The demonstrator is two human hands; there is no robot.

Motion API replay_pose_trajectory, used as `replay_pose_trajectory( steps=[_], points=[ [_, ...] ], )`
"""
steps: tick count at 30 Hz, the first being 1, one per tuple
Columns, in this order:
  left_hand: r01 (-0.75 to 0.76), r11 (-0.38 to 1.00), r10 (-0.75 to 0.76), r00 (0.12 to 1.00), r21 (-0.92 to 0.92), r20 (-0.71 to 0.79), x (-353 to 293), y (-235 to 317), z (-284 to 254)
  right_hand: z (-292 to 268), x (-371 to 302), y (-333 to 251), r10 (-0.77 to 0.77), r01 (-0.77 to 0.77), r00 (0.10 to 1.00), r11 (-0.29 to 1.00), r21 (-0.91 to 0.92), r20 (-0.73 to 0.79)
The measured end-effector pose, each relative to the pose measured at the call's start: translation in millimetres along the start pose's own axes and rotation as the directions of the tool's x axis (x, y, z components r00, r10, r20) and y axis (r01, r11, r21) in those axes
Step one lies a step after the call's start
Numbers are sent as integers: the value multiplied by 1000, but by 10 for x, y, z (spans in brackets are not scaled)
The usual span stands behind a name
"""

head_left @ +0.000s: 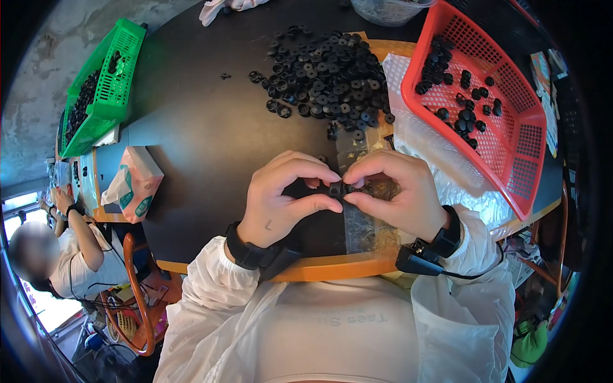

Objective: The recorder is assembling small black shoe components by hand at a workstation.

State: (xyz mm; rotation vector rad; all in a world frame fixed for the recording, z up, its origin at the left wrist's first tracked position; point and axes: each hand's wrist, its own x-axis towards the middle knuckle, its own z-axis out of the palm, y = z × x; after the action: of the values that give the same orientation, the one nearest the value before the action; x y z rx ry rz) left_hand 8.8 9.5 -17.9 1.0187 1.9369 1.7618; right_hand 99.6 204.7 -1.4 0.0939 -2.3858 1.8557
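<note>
Between my two hands, over the table's near edge, is a small black plastic part (pixel 337 189). My left hand (pixel 287 191) pinches it between thumb and fingers from the left. From the right, my right hand (pixel 393 188) closes thumb and forefinger on the same part or a second one against it; the fingers hide which. Beyond my hands lies a heap of small round black plastic parts (pixel 338 76), some disc-like with a centre hole, some ring-like. To the right, a red plastic basket (pixel 504 163) holds several black round pieces (pixel 466 121).
A green basket (pixel 118 89) with black parts stands far left. Nearer sits a tissue pack (pixel 143 182). Clear plastic sheeting (pixel 440 150) lies under the red basket. A clear tub (pixel 393 11) is at the back. Another person (pixel 83 246) works at the left beside a wooden chair (pixel 137 313).
</note>
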Motion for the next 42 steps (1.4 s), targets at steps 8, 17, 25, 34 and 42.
replay_pose_trajectory(
  steps=[8,17,25,34,42],
  points=[
    [-17,999,18,1000,42,-11,1,5,-4,-20,-2,-23,-14,13,1000,999,-53,-6],
    [-57,993,53,998,100,46,7,4,-28,11,-12,3,-25,25,1000,999,-36,-10],
    [-60,997,59,998,51,14,-41,15,16,1,-14,-5,-52,49,998,997,-62,-45],
    [-91,995,92,995,34,-34,-46,-16,65,6,-32,-22,48,-44,998,994,98,-38],
    [-82,996,84,995,31,-63,-52,-20,75,4,-25,11,-41,41,998,999,6,-38]
  ],
)
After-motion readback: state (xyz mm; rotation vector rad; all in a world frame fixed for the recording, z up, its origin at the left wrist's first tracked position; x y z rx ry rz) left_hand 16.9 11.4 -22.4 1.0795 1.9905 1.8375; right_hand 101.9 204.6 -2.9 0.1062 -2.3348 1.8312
